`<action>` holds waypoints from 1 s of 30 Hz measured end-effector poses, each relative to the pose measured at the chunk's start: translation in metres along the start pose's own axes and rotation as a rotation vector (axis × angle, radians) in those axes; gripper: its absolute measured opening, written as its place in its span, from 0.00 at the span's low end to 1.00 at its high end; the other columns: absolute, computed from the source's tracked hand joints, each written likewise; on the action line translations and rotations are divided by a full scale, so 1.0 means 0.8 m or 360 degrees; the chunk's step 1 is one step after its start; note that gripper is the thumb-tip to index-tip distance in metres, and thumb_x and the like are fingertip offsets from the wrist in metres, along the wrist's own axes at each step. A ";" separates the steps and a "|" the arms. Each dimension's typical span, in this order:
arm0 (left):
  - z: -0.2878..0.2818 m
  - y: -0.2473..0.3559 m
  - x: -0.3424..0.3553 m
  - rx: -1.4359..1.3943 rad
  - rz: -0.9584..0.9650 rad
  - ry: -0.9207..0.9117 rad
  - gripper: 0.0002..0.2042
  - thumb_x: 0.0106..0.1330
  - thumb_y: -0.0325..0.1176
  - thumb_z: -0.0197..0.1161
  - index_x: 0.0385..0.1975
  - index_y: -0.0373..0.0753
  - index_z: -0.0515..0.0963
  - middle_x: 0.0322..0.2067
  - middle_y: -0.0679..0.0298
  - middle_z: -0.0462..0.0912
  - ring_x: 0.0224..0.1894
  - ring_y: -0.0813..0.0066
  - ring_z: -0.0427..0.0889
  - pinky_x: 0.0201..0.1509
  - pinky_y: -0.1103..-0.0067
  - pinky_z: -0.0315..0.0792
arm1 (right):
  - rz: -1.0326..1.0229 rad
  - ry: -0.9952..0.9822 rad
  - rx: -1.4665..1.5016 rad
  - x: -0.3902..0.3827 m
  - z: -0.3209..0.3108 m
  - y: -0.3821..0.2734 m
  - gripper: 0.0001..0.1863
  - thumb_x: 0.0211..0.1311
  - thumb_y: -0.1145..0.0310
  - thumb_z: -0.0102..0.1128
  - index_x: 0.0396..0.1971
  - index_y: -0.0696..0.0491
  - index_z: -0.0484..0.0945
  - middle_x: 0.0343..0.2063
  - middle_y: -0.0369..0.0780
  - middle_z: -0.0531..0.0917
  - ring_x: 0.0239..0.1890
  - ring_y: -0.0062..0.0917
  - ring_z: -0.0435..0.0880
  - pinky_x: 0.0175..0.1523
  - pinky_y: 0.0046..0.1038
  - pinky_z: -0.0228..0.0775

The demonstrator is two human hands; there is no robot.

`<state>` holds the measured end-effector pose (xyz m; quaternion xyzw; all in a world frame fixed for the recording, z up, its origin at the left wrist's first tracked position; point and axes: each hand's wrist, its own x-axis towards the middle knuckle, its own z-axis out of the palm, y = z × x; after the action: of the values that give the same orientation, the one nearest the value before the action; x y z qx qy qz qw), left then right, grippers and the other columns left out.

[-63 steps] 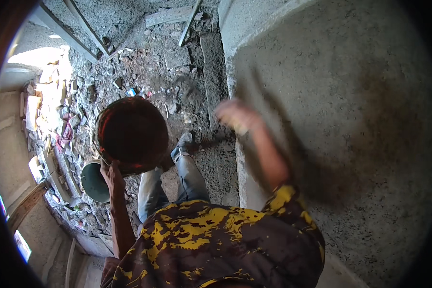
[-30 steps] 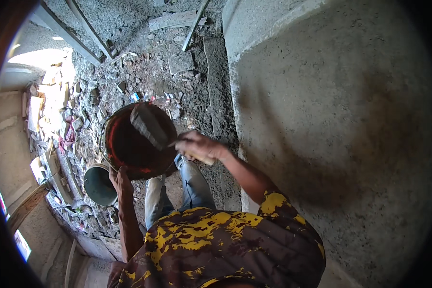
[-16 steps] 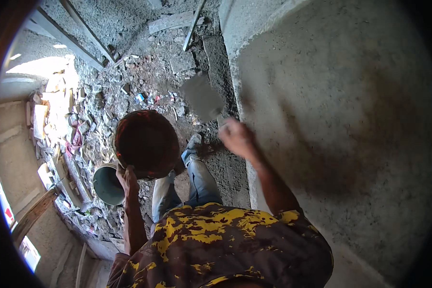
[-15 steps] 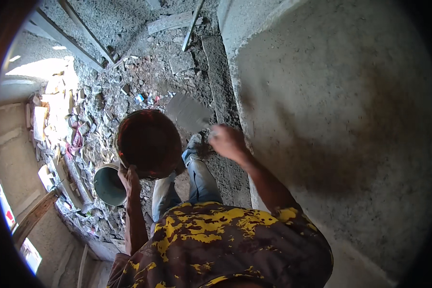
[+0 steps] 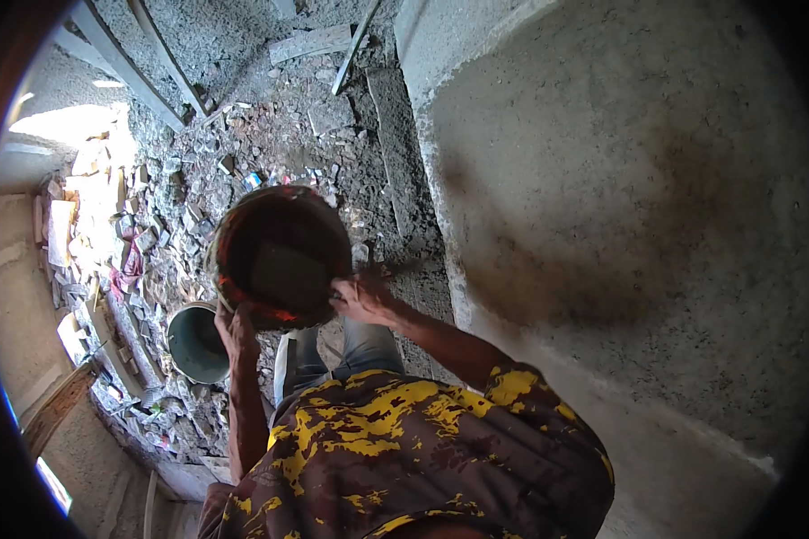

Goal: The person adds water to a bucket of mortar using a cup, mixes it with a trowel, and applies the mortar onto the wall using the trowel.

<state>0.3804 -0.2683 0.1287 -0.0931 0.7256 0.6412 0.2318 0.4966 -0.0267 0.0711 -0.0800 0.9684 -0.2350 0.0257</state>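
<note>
A dark bucket (image 5: 229, 229) with reddish-orange glints along its wall is held up in front of my body, its mouth facing me. My left hand (image 5: 236, 331) is closed on its near left rim. At the right rim is my right hand (image 5: 364, 299), fingers wrapped round the handle of a broad flat trowel. The trowel's grey blade (image 5: 288, 274) shows dimly inside the bucket. Deep shadow hides what else the bucket contains.
A second, greenish-grey bucket (image 5: 178, 346) stands on the rubble-strewn floor (image 5: 270, 135) at left. A large plastered wall (image 5: 584, 180) with damp brown patches rises at right. Boards (image 5: 131, 63) lean at the upper left, and a wooden beam (image 5: 59, 409) juts in lower left.
My right hand has moved left and down from beside the wall to the bucket, bringing the trowel's blade inside it. The bucket has shifted slightly, still in my left hand.
</note>
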 end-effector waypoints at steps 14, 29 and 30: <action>-0.082 -0.046 -0.014 0.0295 0.0108 0.0275 0.18 0.52 0.26 0.49 0.44 0.30 0.71 0.36 0.63 0.77 0.36 0.75 0.73 0.43 0.80 0.67 | 0.1434 0.1186 0.0349 -0.089 -0.367 0.171 0.09 0.65 0.64 0.51 0.30 0.54 0.73 0.19 0.31 0.72 0.21 0.17 0.69 0.26 0.23 0.63; -0.042 -0.033 -0.046 0.0666 0.0332 -0.0248 0.11 0.58 0.28 0.52 0.39 0.31 0.74 0.28 0.62 0.78 0.29 0.78 0.72 0.36 0.79 0.69 | 0.0796 -0.0959 -0.0026 -0.015 0.093 -0.078 0.11 0.52 0.65 0.55 0.34 0.53 0.79 0.26 0.41 0.79 0.31 0.36 0.81 0.35 0.39 0.74; -0.052 -0.032 -0.050 0.0524 0.0247 -0.0253 0.11 0.57 0.27 0.52 0.38 0.31 0.74 0.28 0.63 0.77 0.30 0.79 0.72 0.36 0.79 0.69 | 0.0622 -0.0714 0.0023 -0.038 0.102 -0.086 0.12 0.52 0.64 0.55 0.35 0.53 0.78 0.27 0.42 0.79 0.31 0.37 0.81 0.35 0.39 0.74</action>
<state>0.4171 -0.3195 0.1270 0.0531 0.8050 0.5352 0.2502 0.5436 -0.1188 0.0309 0.0582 0.9338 -0.2089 0.2845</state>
